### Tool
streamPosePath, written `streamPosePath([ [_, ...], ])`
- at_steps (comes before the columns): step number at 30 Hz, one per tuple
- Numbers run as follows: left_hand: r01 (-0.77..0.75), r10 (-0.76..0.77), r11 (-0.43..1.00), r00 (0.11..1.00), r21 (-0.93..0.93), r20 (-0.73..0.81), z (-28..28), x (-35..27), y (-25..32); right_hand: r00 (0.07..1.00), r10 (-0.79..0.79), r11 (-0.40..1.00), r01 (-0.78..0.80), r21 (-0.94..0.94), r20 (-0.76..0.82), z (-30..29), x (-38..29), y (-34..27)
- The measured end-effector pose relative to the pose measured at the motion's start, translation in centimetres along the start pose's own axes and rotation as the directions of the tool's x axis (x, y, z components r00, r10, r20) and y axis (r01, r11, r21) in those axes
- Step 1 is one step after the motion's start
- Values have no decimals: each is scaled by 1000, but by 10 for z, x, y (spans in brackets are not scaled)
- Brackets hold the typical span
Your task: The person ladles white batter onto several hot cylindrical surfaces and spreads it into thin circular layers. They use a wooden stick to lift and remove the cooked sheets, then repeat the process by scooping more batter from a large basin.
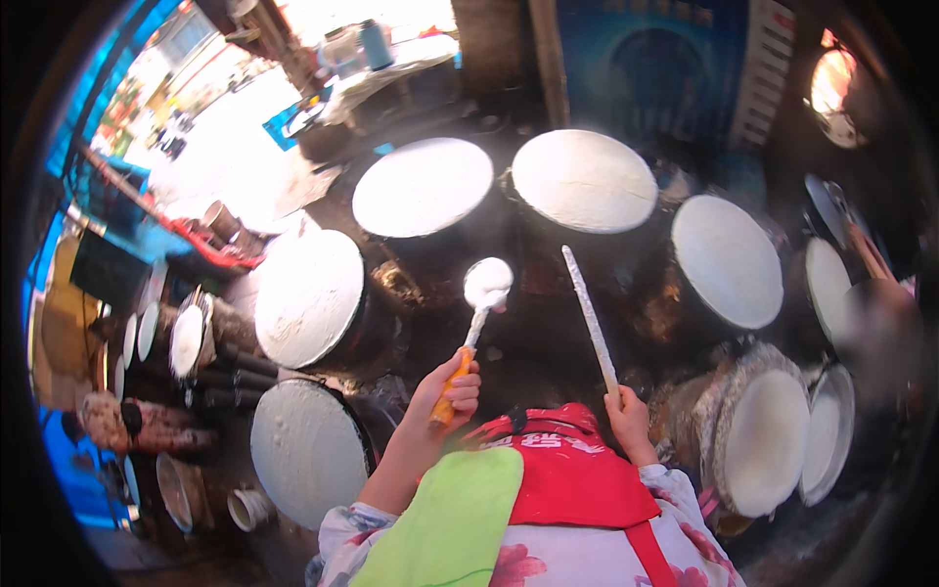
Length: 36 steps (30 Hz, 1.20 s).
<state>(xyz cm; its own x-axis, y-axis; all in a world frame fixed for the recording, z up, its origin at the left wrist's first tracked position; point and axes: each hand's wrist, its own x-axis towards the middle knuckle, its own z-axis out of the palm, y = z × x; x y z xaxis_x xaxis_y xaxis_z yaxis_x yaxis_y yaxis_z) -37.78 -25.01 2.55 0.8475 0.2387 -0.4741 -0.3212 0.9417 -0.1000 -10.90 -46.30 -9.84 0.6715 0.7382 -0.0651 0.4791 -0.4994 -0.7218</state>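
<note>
My left hand [455,389] grips the orange handle of a ladle [488,282] whose round bowl holds white batter. In my right hand [628,417] is a thin, flat stick [587,315], coated white over most of its length and pointing away from me. Beyond the ladle and stick lie two round griddles covered in white, one at the back left [423,187] and one at the back right [585,181]. More white-covered rounds curve along both sides, at the left [309,299], near left [308,451] and right [728,260]. Neither tool touches a griddle.
A large white-filled container with a crusted rim [763,440] stands at my right, beside a metal basin [827,436]. Smaller round containers [188,341] are at the left. A blue-green flask [375,45] stands on a covered table [411,62] at the back. A blurred hand [884,315] shows at far right.
</note>
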Motion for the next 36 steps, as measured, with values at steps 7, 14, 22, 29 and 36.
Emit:
streamPosePath([
  [7,-175,203,977,934,-121,292,9,-25,12,991,-109,993,104,56,77,-6,69,-10],
  [14,-432,458,881,881,192,-115,-24,21,25,959,-187,982,178,58,213,3,105,-10],
  [22,-499,560,814,811,298,-171,-20,7,-8,916,-194,981,173,92,352,23,100,-6],
  [29,-536,598,791,778,295,-191,-20,-16,-21,876,-256,966,250,69,410,28,87,-20],
  [36,-431,437,891,899,141,-15,-44,-18,-18,910,-100,987,142,-75,403,22,53,-1],
])
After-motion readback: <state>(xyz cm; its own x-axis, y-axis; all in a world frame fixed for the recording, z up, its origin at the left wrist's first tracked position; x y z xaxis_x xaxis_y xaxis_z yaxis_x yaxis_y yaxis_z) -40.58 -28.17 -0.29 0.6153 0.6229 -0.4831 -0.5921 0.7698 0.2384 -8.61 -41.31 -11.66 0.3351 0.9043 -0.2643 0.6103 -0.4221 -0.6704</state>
